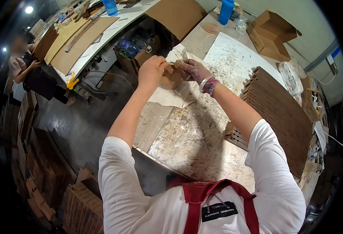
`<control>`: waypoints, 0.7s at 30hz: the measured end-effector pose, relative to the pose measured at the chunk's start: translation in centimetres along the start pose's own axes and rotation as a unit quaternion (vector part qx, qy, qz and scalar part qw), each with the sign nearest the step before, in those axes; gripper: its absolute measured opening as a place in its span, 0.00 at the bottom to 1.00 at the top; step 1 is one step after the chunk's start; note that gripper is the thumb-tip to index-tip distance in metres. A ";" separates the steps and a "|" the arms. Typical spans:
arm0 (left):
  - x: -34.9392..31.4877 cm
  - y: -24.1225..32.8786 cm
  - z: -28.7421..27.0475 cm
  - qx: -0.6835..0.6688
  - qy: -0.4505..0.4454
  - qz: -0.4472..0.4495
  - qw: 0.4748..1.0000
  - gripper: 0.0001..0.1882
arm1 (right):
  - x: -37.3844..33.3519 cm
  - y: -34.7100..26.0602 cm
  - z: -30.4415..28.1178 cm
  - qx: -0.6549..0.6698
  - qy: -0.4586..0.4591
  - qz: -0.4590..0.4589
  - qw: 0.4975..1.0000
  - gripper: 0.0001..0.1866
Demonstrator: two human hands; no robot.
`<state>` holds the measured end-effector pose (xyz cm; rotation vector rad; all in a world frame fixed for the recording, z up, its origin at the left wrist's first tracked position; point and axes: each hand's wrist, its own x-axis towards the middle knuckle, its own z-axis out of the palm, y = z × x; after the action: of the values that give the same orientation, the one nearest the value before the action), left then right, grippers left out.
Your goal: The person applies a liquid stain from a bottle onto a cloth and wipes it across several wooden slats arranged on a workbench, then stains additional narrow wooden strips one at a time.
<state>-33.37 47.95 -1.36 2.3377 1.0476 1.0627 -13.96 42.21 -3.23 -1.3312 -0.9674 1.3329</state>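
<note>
- Left hand (151, 70): raised over the far part of the desk (194, 136), fingers drawn together in a pinch grip on the left edge of a small brown cardboard piece (172, 76).
- Right hand (193, 70): fingers closed in a grip on the right side of the same cardboard piece; a band sits on the wrist (208, 84).
- Cardboard piece: held between the two grips, above the desk surface and not resting on it. Its exact shape cannot be told.
- Pale sheet (175, 97): lies on the desk directly under the hands, partly overhanging the left desk edge.
- Stack of brown notched boards (280, 117): lies on the desk to the right of the right forearm, well apart from the held piece.
- Open cardboard box (271, 35): stands at the far right of the desk.
- Blue bottle (226, 11): upright at the far edge, beyond the hands.
- Another person (25, 66): stands far left, beside a second desk.
</note>
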 end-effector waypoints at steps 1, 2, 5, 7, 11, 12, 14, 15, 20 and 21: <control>0.0 0.2 0.1 0.003 0.000 0.012 1.000 0.06 | 0.3 -0.1 0.5 -0.036 0.015 -0.011 0.999 0.19; -0.1 0.6 0.3 0.020 0.013 0.028 0.999 0.05 | 0.6 -0.2 0.9 -0.071 0.030 -0.022 0.997 0.19; 0.2 1.6 0.8 0.060 0.042 0.068 0.995 0.04 | 2.0 2.0 1.1 -0.150 0.056 -0.057 0.985 0.21; -0.1 0.8 1.1 0.081 0.050 0.072 0.993 0.04 | 2.0 2.4 1.3 -0.193 0.051 -0.035 0.979 0.20; -0.7 -0.8 0.9 0.102 0.043 0.040 0.993 0.04 | 1.1 1.8 0.9 -0.144 0.020 0.031 0.989 0.18; -0.7 -0.9 0.8 0.098 0.035 0.035 0.994 0.05 | 1.2 1.8 0.6 -0.114 0.028 0.022 0.993 0.18; -0.8 -0.5 0.9 0.083 0.030 0.037 0.995 0.05 | 1.5 1.9 0.2 -0.066 0.068 0.013 0.995 0.18; -0.8 -0.2 1.0 0.074 0.032 0.044 0.996 0.04 | 1.5 1.8 0.5 -0.072 0.074 0.001 0.995 0.18; -0.3 1.3 2.1 0.086 0.040 0.098 0.991 0.04 | 2.4 3.8 -0.1 -0.166 0.065 -0.046 0.983 0.22; -0.4 0.8 2.0 0.097 0.040 0.093 0.990 0.04 | 2.2 3.3 0.2 -0.154 0.054 -0.016 0.987 0.21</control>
<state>-31.58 47.07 -2.39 2.6111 1.0169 1.1772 -14.33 43.72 -6.89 -1.5951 -1.1475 1.1050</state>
